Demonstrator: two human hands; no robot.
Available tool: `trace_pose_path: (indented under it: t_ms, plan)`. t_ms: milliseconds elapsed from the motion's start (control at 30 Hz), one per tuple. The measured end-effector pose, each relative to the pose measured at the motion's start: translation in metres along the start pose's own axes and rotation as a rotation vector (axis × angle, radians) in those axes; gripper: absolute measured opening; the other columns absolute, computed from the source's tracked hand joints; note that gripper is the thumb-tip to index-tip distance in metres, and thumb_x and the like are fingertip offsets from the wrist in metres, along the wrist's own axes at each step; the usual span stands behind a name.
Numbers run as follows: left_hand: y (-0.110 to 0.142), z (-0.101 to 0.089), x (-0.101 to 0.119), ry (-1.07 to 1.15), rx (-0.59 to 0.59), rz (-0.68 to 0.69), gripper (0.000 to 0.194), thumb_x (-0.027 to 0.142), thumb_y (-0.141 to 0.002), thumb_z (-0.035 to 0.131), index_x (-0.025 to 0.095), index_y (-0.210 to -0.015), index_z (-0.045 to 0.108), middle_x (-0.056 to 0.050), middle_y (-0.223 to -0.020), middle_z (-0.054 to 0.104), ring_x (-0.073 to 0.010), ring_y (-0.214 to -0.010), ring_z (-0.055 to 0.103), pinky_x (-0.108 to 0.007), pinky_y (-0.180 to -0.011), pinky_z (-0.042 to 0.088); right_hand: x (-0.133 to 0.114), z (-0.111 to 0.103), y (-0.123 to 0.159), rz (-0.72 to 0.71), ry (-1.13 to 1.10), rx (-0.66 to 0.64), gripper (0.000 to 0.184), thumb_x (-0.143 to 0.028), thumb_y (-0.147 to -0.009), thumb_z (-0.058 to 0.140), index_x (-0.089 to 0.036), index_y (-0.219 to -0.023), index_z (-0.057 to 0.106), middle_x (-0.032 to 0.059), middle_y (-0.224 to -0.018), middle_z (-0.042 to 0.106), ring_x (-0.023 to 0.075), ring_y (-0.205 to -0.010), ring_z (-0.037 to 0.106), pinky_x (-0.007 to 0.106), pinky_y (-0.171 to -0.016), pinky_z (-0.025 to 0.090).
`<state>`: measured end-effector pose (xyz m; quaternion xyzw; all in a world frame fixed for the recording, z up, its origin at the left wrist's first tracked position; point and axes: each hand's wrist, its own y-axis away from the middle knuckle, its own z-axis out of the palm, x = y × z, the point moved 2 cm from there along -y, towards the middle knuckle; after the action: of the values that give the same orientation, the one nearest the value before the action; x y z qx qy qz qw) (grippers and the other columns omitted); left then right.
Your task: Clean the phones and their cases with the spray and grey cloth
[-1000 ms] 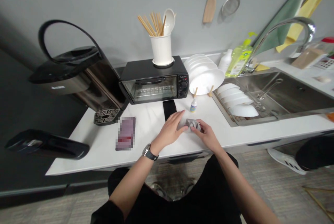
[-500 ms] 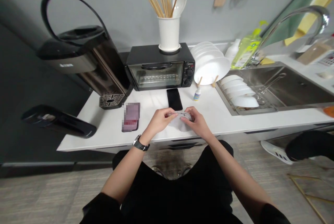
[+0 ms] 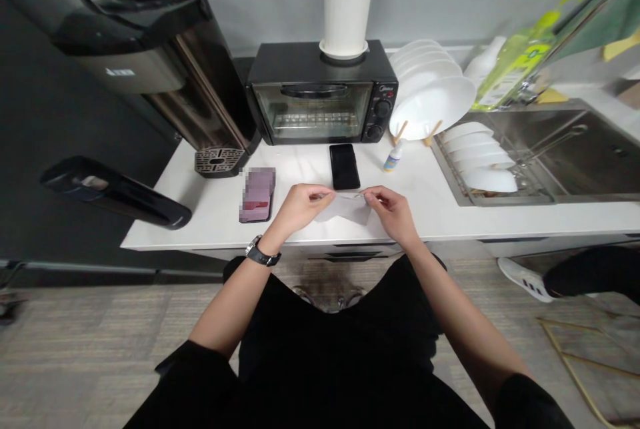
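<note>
Between both hands, over the front of the white counter (image 3: 300, 237), stretches a thin pale grey sheet (image 3: 351, 206); whether it is cloth or paper I cannot tell. My left hand (image 3: 304, 207) pinches its left end between thumb and fingers. At the opposite end, my right hand (image 3: 393, 210) holds it in a similar pinch. A black phone (image 3: 345, 167) lies just behind the sheet. To the right of the phone stands a small white dropper-like bottle (image 3: 393, 156) with a blue and yellow label.
Behind are a toaster oven (image 3: 323, 99), a white utensil cup (image 3: 347, 9) and racked plates (image 3: 433, 105). A tall drink dispenser (image 3: 175, 75), a black cylinder (image 3: 117, 192) and a partly blurred phone-like item (image 3: 259, 195) are left. Right, the sink (image 3: 575, 155) holds bowls (image 3: 483, 155); another person's shoe (image 3: 524, 279) is below.
My hands have moved apart, and the sheet, crumpled between them before, now spreads wider and hangs down. The camera view has tilted downward.
</note>
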<state>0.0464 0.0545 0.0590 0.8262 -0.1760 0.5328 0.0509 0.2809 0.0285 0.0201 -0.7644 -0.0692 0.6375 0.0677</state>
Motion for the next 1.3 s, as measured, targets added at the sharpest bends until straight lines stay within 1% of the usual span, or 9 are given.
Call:
trace_pose_path:
  t_ms: [200, 433, 567, 700, 800, 867, 1033, 1133, 1300]
  plan:
    - [-0.004, -0.01, 0.003, 0.011, 0.004, -0.015, 0.04, 0.049, -0.091, 0.065, 0.014, -0.076, 0.076, 0.001, -0.068, 0.067, -0.0133, -0.065, 0.057, -0.023, -0.062, 0.041, -0.005, -0.01, -0.005, -0.062, 0.156, -0.076, 0.041, -0.058, -0.085, 0.078, -0.022, -0.105, 0.08, 0.0042, -0.089, 0.078, 0.0209, -0.079, 0.07, 0.035, -0.075, 0.057]
    - [-0.013, -0.013, 0.0, -0.005, 0.034, -0.045, 0.039, 0.05, -0.09, 0.069, 0.014, -0.079, 0.077, 0.002, -0.064, 0.063, -0.0104, -0.058, 0.05, -0.023, -0.055, 0.035, -0.001, -0.016, -0.012, -0.051, 0.176, -0.036, 0.043, -0.062, -0.094, 0.065, -0.02, -0.094, 0.076, 0.004, -0.084, 0.074, 0.0193, -0.075, 0.067, 0.032, -0.07, 0.055]
    - [-0.024, -0.017, 0.003, -0.018, 0.101, -0.036, 0.032, 0.047, -0.085, 0.077, 0.015, -0.08, 0.079, -0.001, -0.069, 0.072, -0.0118, -0.061, 0.058, -0.023, -0.058, 0.041, -0.006, -0.015, -0.023, -0.074, 0.117, 0.033, 0.04, -0.06, -0.094, 0.067, -0.021, -0.093, 0.074, 0.005, -0.092, 0.074, 0.0192, -0.084, 0.068, 0.031, -0.075, 0.057]
    - [-0.029, -0.031, 0.023, -0.063, 0.14, 0.087, 0.026, 0.044, -0.087, 0.078, 0.018, -0.089, 0.081, -0.004, -0.087, 0.081, -0.0159, -0.076, 0.07, -0.026, -0.071, 0.053, -0.031, -0.021, -0.033, -0.16, 0.157, 0.103, 0.037, -0.058, -0.095, 0.067, -0.022, -0.095, 0.075, 0.0056, -0.096, 0.076, 0.0209, -0.089, 0.071, 0.035, -0.08, 0.061]
    - [-0.013, -0.035, 0.039, -0.242, 0.107, 0.272, 0.021, 0.04, -0.095, 0.072, 0.021, -0.094, 0.081, -0.003, -0.095, 0.081, -0.0176, -0.086, 0.073, -0.029, -0.082, 0.055, -0.05, -0.03, -0.022, -0.313, 0.266, 0.082, 0.025, -0.047, -0.098, 0.067, -0.024, -0.098, 0.077, 0.0055, -0.098, 0.079, 0.0222, -0.093, 0.074, 0.039, -0.089, 0.061]
    - [0.008, -0.028, 0.038, -0.366, 0.066, 0.377, 0.018, 0.036, -0.099, 0.068, 0.022, -0.098, 0.079, -0.003, -0.096, 0.081, -0.0172, -0.088, 0.073, -0.03, -0.084, 0.055, -0.05, -0.033, -0.003, -0.411, 0.344, -0.022, 0.014, -0.036, -0.098, 0.069, -0.025, -0.101, 0.077, 0.0049, -0.1, 0.08, 0.0224, -0.095, 0.075, 0.04, -0.093, 0.061]
    - [0.063, 0.012, -0.009, -0.618, -0.027, 0.36, 0.016, 0.032, -0.099, 0.068, 0.021, -0.091, 0.076, -0.001, -0.089, 0.078, -0.0181, -0.085, 0.068, -0.03, -0.076, 0.054, -0.005, -0.027, 0.055, -0.437, 0.418, -0.281, 0.014, -0.022, -0.099, 0.067, -0.027, -0.108, 0.076, 0.0038, -0.101, 0.08, 0.0213, -0.095, 0.076, 0.037, -0.084, 0.063]
    - [0.084, 0.027, -0.029, -0.673, -0.017, 0.374, 0.012, 0.027, -0.101, 0.066, 0.02, -0.096, 0.076, -0.002, -0.093, 0.078, -0.0188, -0.089, 0.067, -0.031, -0.078, 0.055, 0.017, -0.023, 0.076, -0.42, 0.427, -0.291, 0.017, -0.017, -0.097, 0.068, -0.026, -0.11, 0.075, 0.0035, -0.104, 0.08, 0.0208, -0.097, 0.075, 0.037, -0.085, 0.063]
    - [0.103, 0.03, -0.034, -0.684, -0.032, 0.436, 0.018, 0.014, -0.099, 0.064, 0.022, -0.113, 0.074, -0.003, -0.104, 0.078, -0.0199, -0.096, 0.067, -0.033, -0.084, 0.058, 0.02, -0.026, 0.085, -0.4, 0.43, -0.272, 0.022, -0.014, -0.094, 0.071, -0.027, -0.111, 0.075, 0.0034, -0.105, 0.08, 0.0223, -0.098, 0.075, 0.039, -0.086, 0.063]
